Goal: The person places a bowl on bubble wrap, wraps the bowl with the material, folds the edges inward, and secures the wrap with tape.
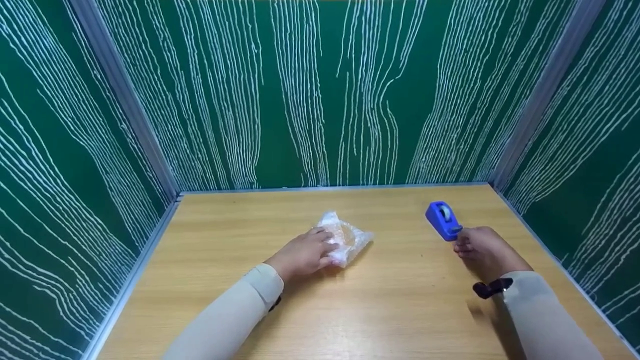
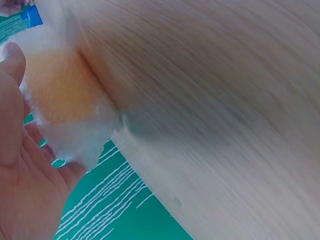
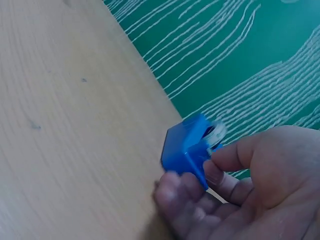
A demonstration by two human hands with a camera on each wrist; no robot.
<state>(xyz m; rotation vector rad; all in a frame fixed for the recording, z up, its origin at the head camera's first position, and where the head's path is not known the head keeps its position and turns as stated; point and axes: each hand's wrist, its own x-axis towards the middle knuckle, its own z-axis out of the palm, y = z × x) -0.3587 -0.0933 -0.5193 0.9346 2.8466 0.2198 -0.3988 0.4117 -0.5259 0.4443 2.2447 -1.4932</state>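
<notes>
A crumpled bubble-wrap package [image 1: 350, 237] with something orange showing through it lies on the table. My left hand [image 1: 307, 252] holds its left side. In the left wrist view the thumb is at one edge of the package [image 2: 65, 92] and fingertips [image 2: 72, 172] curl at the lower end. To the right stands a blue tape dispenser [image 1: 441, 220] with a roll of clear tape [image 3: 216, 134] in it. My right hand [image 1: 482, 247] is at the dispenser's near end, thumb and forefinger pinched together at the tape's end. The other fingers are curled below, beside the dispenser.
The wooden table [image 1: 380, 310] carries both items. Green panels [image 1: 425, 100] with wavy white lines enclose it at the back and sides, joined by grey metal posts [image 1: 132, 95]. A dark strap [image 1: 492, 288] is at the right wrist.
</notes>
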